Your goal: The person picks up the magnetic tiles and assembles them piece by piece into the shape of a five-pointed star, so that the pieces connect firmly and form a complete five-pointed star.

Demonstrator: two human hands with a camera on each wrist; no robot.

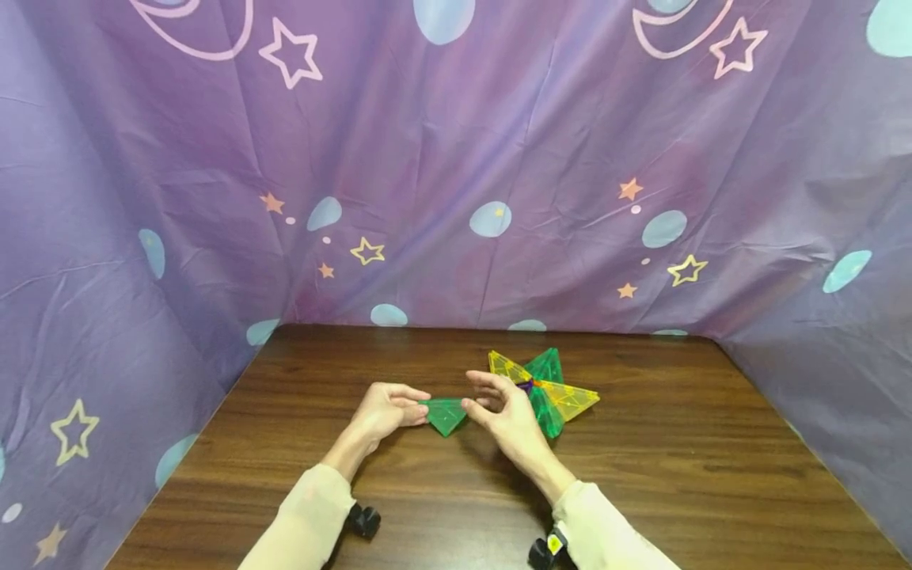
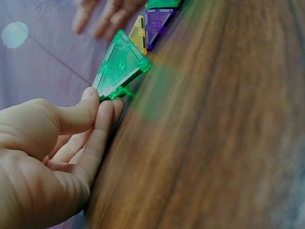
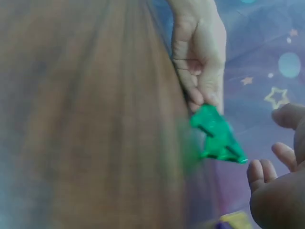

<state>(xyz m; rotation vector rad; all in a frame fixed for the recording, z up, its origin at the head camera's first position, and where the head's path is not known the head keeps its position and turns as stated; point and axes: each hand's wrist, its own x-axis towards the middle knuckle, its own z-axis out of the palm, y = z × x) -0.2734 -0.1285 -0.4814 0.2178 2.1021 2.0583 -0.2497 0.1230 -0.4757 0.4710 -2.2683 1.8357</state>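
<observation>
My left hand pinches one corner of a translucent green triangular magnetic tile between thumb and fingers, just above the table. A second green piece seems to lie against its underside; I cannot tell how they join. The right hand is beside the tile's other end with its fingers spread; in the right wrist view they stand apart from the tile. Beyond the right hand lies a star-shaped build of tiles with yellow and green points and some purple and orange at its middle. The right hand hides part of it.
The brown wooden table carries the star-shaped build right of centre. A purple cloth printed with stars and moons hangs behind the table and along both sides. Black wrist devices sit at the sleeves.
</observation>
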